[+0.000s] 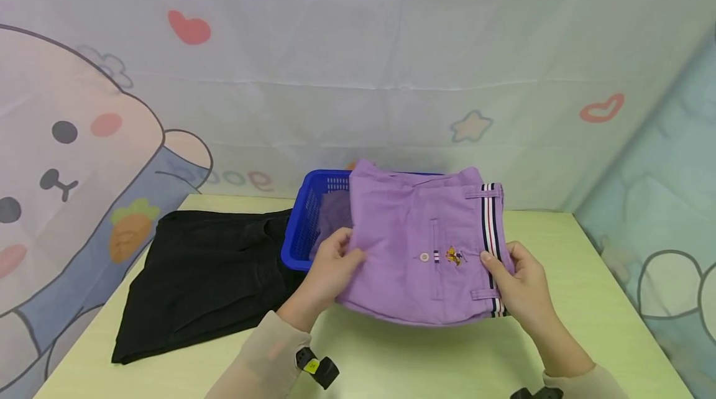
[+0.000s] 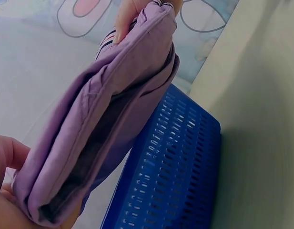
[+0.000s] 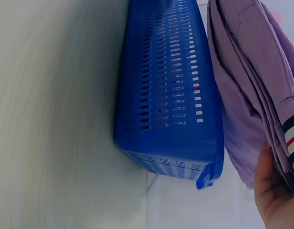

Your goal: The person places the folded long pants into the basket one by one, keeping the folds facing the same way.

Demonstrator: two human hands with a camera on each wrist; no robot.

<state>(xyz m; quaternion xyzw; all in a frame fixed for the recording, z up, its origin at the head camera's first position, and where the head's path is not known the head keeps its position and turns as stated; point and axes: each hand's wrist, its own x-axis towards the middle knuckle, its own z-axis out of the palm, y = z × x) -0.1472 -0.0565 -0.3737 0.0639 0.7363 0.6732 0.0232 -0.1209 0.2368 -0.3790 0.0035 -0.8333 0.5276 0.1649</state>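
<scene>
Folded purple pants (image 1: 403, 250) with a striped waistband, a button and a small embroidered figure are held up in front of a blue basket (image 1: 302, 219). My left hand (image 1: 332, 265) pinches the folded edge on the left, thumb on top. At the waistband end, my right hand (image 1: 517, 278) grips the cloth with its thumb over the stripes. From the left wrist view, the folded layers of the purple pants (image 2: 104, 114) show edge-on above the basket (image 2: 170, 162). Inside the basket lies a darker purple cloth (image 1: 334, 215), partly hidden by the pants.
Black folded pants (image 1: 212, 275) lie on the table to the left of the basket, touching its side in the head view. The pale table (image 1: 593, 299) ends at a printed cloth backdrop (image 1: 391, 76) behind and at the sides.
</scene>
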